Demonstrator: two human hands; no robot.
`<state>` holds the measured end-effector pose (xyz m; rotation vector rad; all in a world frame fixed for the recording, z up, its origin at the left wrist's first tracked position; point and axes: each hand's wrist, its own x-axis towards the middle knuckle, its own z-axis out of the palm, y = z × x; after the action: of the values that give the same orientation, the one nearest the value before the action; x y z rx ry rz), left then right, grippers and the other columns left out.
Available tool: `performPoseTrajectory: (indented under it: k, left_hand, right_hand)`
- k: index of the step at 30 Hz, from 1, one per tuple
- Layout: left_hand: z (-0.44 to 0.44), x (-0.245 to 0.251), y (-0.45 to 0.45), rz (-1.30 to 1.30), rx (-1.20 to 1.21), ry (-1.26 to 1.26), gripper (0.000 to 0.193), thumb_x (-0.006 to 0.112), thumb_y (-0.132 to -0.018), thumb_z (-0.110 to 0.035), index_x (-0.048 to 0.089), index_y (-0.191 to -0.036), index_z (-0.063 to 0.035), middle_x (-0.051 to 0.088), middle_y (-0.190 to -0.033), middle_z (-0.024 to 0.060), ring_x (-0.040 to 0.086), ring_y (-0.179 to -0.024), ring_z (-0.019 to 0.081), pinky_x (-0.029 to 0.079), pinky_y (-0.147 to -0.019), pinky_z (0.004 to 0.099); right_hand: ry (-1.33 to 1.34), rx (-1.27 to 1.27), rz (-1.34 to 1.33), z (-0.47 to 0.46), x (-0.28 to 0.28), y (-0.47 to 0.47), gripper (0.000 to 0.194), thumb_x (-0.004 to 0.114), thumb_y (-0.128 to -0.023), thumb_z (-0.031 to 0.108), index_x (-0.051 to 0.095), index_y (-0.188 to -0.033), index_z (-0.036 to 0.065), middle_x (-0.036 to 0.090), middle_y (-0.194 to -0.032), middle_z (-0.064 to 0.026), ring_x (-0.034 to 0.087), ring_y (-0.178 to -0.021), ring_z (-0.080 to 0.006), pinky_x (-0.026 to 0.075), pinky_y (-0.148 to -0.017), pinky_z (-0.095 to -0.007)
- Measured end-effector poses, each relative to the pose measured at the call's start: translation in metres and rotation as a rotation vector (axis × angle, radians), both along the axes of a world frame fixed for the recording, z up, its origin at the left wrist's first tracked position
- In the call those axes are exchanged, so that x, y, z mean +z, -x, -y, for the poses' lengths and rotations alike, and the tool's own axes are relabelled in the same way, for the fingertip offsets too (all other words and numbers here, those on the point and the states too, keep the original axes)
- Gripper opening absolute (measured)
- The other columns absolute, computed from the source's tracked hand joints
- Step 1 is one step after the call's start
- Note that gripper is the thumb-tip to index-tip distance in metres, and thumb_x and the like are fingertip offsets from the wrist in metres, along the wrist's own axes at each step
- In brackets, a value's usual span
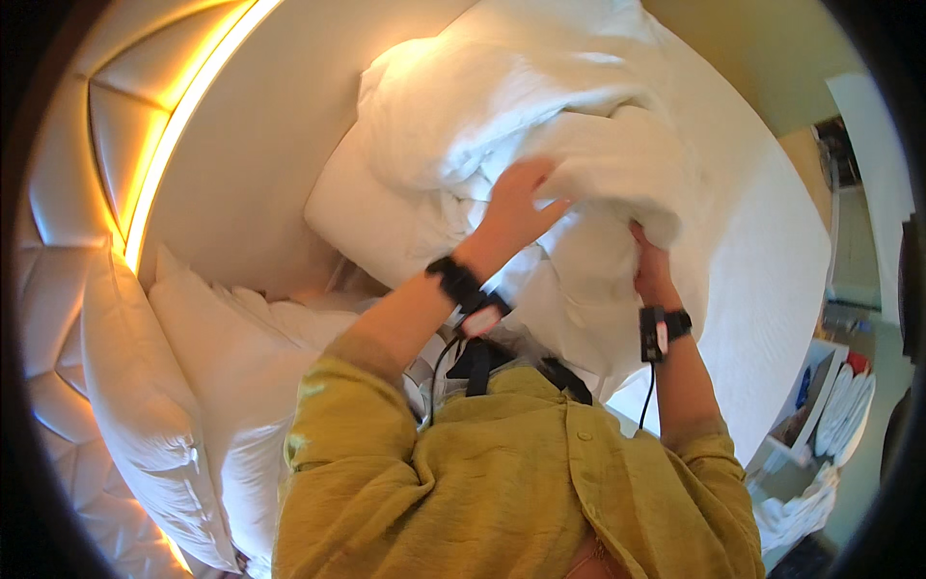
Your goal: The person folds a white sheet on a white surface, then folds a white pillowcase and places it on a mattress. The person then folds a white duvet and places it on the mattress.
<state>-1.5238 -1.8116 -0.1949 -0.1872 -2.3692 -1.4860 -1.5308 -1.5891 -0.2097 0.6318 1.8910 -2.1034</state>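
Note:
A bulky white duvet [593, 159] lies bunched in thick folds before me. My left hand [517, 206] is over its middle, thumb and fingers apart, slightly blurred, holding nothing. To the right, my right hand [651, 264] grips a fold of the same duvet, its fingertips partly hidden by the cloth. Both wrists carry black straps with small cabled devices. Under the duvet, the bed's smooth white sheet [767, 289] shows on the right.
White pillows [137, 405] lean at the left by a padded headboard [61, 311] with a glowing light strip [163, 159]. Beyond the bed's right edge, a grey cart or bin [814, 398] stands with folded white cloth [846, 412] beside it.

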Motion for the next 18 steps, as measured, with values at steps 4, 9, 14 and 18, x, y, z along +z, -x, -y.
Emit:
performPoseTrajectory:
  k: [4, 9, 14, 18]
  left_hand:
    - [0.035, -0.118, -0.137, 1.143, 0.008, -0.077, 0.061, 0.06, -0.066, -0.053, 0.052, -0.102, -0.0055, 0.056, -0.091, 0.01, 0.055, -0.075, 0.0272, 0.044, -0.066, 0.0408]
    - [-0.031, -0.181, -0.172, 1.263, 0.013, -1.429, 0.068, 0.052, -0.074, -0.054, 0.037, -0.122, -0.0084, 0.046, -0.117, 0.0091, 0.047, -0.104, 0.0231, 0.042, -0.08, 0.0435]
    - [-0.073, -0.172, -0.099, 0.565, -0.407, -2.087, 0.039, 0.042, -0.087, -0.026, 0.037, -0.121, -0.0072, 0.046, -0.117, 0.0102, 0.046, -0.104, 0.0196, 0.041, -0.085, 0.0324]
    - [-0.022, -0.127, -0.064, 0.44, -0.016, -1.027, 0.033, 0.042, -0.086, -0.023, 0.04, -0.115, -0.0065, 0.049, -0.111, 0.0099, 0.048, -0.1, 0.0217, 0.04, -0.085, 0.0331]
  right_hand:
    - [0.294, -0.076, 0.088, -0.005, 0.009, -0.008, 0.04, 0.055, -0.079, 0.021, 0.044, -0.114, 0.006, 0.051, -0.109, -0.0067, 0.049, -0.099, -0.0222, 0.041, -0.084, -0.0349]
    - [0.389, -0.035, 0.064, 0.051, 0.052, -0.004, 0.039, 0.05, -0.079, 0.024, 0.044, -0.113, 0.006, 0.051, -0.108, -0.0091, 0.048, -0.1, -0.0246, 0.04, -0.086, -0.0374]
    - [0.359, 0.036, -0.297, 0.043, 0.137, 0.003, 0.037, 0.046, -0.082, 0.028, 0.045, -0.111, 0.004, 0.05, -0.111, -0.0118, 0.048, -0.1, -0.0266, 0.039, -0.086, -0.0401]
    - [0.338, 0.075, -0.605, 0.02, 0.207, 0.014, 0.037, 0.045, -0.083, 0.028, 0.046, -0.11, 0.003, 0.049, -0.111, -0.0119, 0.048, -0.1, -0.0264, 0.039, -0.086, -0.04]
